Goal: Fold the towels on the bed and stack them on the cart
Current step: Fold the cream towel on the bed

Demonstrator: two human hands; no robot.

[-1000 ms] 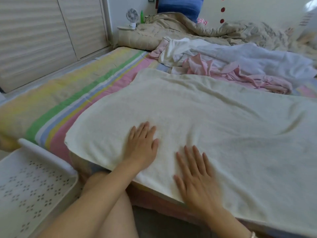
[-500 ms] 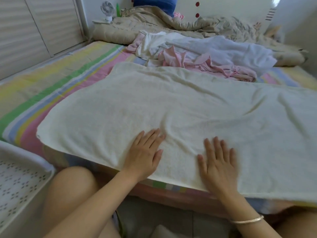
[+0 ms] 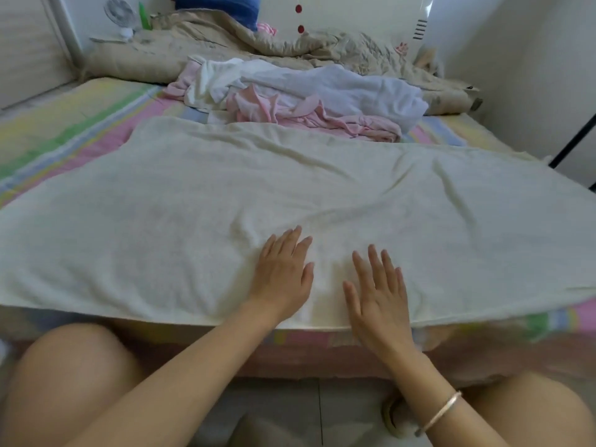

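Observation:
A large cream towel (image 3: pixel 193 201) lies spread across the near part of the striped bed (image 3: pixel 64 124), its front edge hanging a little over the mattress side. My left hand (image 3: pixel 283 272) rests flat on the towel near its front edge, fingers straight. My right hand (image 3: pixel 377 291) lies flat beside it, fingers spread, with a silver bangle on the wrist. Behind the cream towel sits a crumpled heap of a white towel (image 3: pixel 338 88) and a pink towel (image 3: pixel 290 114). The cart is out of view.
A beige quilt (image 3: pixel 225 43) is bunched along the head of the bed, with a blue pillow (image 3: pixel 219 4) behind it. A small fan (image 3: pixel 117 14) and a green bottle (image 3: pixel 144 16) stand at the far left. My bare knees frame the tiled floor (image 3: pixel 290 398).
The view has swung right, so the white cart at the left has left the frame. Both hands have slid rightward along the towel, staying flat on it.

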